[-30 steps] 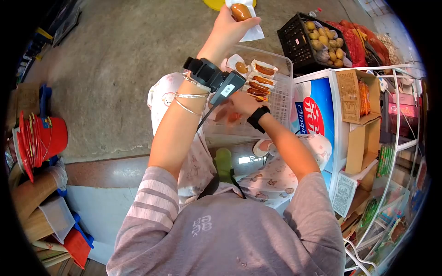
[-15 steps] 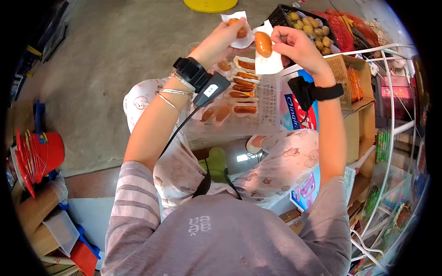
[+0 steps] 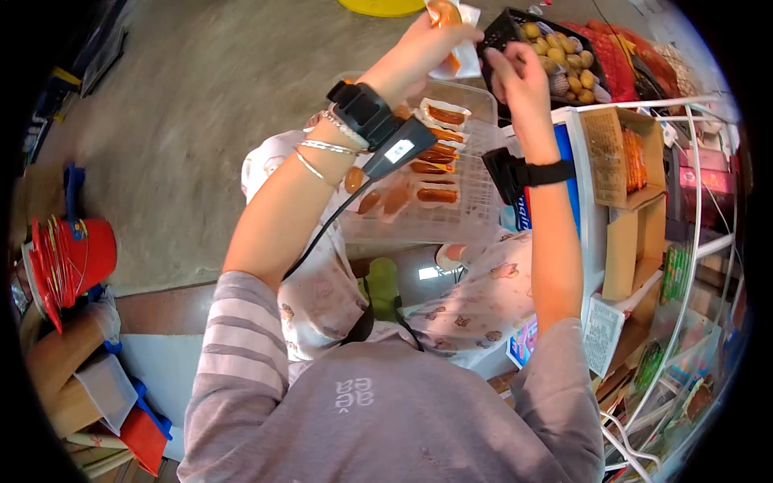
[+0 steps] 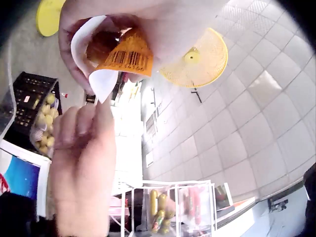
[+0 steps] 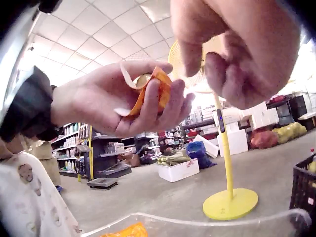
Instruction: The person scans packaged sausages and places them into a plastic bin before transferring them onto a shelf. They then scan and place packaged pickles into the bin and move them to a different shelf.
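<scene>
My left hand (image 3: 415, 58) grips white-backed packets (image 3: 465, 63) with a glossy brown food piece (image 3: 444, 12) above the tub; more than one seems stacked. In the left wrist view their orange printed label (image 4: 131, 57) shows, the wrapper curled inside the hand. Just to the right is my right hand (image 3: 523, 84), its fingers bent loosely and nothing visible between them; the right wrist view has this hand (image 5: 242, 54) beside the held wrapper (image 5: 155, 94). Below, the clear plastic tub (image 3: 475, 217) holds several packets, including a brown one (image 3: 437, 196) in a white-edged tray.
A black crate (image 3: 503, 32) of potatoes stands beyond the tub, beside red net bags (image 3: 612, 60). White wire shelving (image 3: 692, 201) and open cartons (image 3: 624, 258) are at the right. A red bucket (image 3: 88, 249) sits at the far left. The yellow fan base (image 5: 230, 203) stands ahead.
A second ago my right hand was down in the tub; it then rose with a packet and now shows none. My left hand holds its packets bunched, slightly farther right than half a second ago.
</scene>
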Available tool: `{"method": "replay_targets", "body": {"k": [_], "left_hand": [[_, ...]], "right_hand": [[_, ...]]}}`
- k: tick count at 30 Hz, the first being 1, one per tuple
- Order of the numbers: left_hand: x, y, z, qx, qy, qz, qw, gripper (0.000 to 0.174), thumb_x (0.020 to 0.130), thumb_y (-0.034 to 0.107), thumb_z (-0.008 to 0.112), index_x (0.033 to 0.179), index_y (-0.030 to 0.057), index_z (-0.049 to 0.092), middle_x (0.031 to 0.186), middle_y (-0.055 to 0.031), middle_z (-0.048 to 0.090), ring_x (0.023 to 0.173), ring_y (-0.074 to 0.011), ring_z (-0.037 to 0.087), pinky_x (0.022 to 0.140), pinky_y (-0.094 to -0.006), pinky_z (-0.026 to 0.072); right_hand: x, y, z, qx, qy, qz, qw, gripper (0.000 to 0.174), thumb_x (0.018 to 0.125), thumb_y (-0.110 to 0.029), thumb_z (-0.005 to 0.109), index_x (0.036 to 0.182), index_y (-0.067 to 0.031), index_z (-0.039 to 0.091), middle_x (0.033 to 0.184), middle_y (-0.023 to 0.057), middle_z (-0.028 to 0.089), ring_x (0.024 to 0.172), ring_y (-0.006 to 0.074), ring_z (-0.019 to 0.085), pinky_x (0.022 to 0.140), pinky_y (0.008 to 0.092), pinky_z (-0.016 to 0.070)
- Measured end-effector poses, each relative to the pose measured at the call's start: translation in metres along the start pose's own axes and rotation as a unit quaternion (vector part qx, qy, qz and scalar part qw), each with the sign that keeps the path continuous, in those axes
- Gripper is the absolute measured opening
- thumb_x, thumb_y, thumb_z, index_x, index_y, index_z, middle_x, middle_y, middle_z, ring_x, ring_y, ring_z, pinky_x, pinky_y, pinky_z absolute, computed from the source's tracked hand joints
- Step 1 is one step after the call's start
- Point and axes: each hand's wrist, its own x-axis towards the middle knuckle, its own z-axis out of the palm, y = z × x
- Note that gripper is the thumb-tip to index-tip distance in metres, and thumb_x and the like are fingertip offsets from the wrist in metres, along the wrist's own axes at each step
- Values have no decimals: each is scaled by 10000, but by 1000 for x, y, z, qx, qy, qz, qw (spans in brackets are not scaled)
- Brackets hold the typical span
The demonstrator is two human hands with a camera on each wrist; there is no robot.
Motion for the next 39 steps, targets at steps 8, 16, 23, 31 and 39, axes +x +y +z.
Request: {"method": "replay_targets", "body": {"k": [8,16,23,31,39], "left_hand": [[7,43,-34,46,204,119,971,523,732,7,595,1195,69,359,829,-1,500,643,-91,506,505,-232,410],[0,64,-37,76,287,83,951,597,682,26,655,1193,41,348,816,-51,515,569,-119,499,445,-251,401],[-10,71,-55,46,268,151,951,560,702,33,613,1190,71,343,743,-50,510,495,-128,478,422,-267,401],[-29,82,-51,63,277,137,949,505,717,85,585,1166,70,355,766,-61,513,534,-137,501,458,-268,418],[-26,74,-54,116,280,185,935,523,692,94,590,1151,4,355,974,-142,515,899,-239,527,789,-327,432]], "right_hand": [[-51,160,95,-316,-255,-147,902,466,676,-230,708,1034,-23,492,1024,201,534,1007,334,474,843,394,408],[-54,144,156,-283,-278,-71,915,313,642,-287,706,826,-68,579,843,114,596,874,318,533,856,428,369],[-79,199,165,-230,-150,-64,959,238,663,-228,684,790,-61,573,825,100,580,783,271,544,721,370,428],[-71,114,151,-167,-166,25,972,225,629,-122,705,799,-31,589,777,83,579,736,256,556,694,361,444],[-72,100,41,-229,-386,116,886,157,672,-129,634,687,24,608,663,142,549,618,255,555,574,321,424]]}}
